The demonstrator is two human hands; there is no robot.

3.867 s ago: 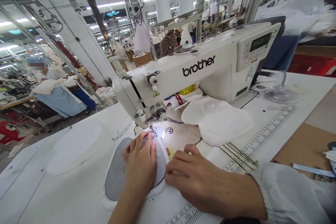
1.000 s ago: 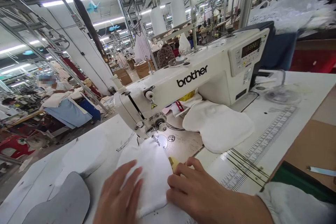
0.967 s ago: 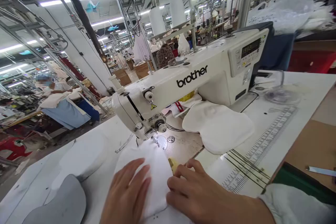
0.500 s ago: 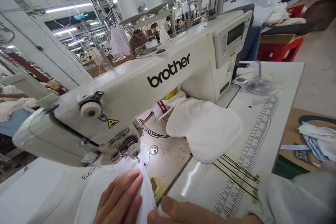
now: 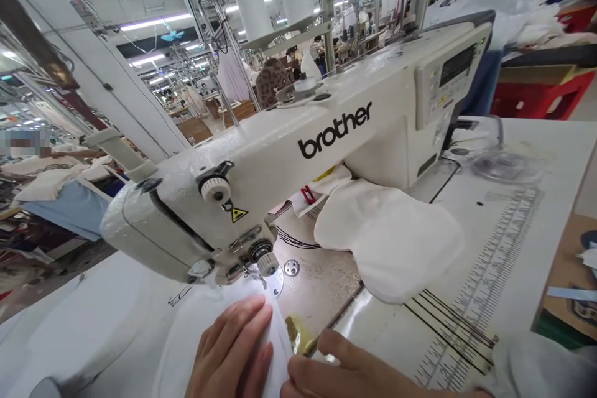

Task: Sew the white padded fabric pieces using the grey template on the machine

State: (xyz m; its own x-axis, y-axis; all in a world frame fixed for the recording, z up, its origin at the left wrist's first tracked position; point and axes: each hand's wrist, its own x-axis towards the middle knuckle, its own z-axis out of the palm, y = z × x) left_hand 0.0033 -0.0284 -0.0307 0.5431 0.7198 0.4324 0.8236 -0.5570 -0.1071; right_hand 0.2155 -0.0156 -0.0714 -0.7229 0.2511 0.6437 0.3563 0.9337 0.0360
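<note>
My left hand [image 5: 233, 351] lies flat, fingers together, on a white fabric piece [image 5: 196, 336] that runs under the presser foot [image 5: 256, 273] of a white Brother sewing machine [image 5: 298, 143]. My right hand [image 5: 354, 373] rests at the fabric's right edge, fingers stretched along the table beside a small yellow guide block [image 5: 298, 336]. The lower parts of both hands are cut off by the frame's bottom edge.
A stack of white fabric pieces [image 5: 387, 236] lies under the machine arm. Ruler markings [image 5: 485, 286] run along the white table. Thread cones [image 5: 270, 0] stand above. A clear dish [image 5: 504, 165] sits at the right. Another person works at far left.
The view has come much closer to the machine head. The grey template that lay on the fabric and then at left is out of view. Both hands stay on the white fabric at the needle.
</note>
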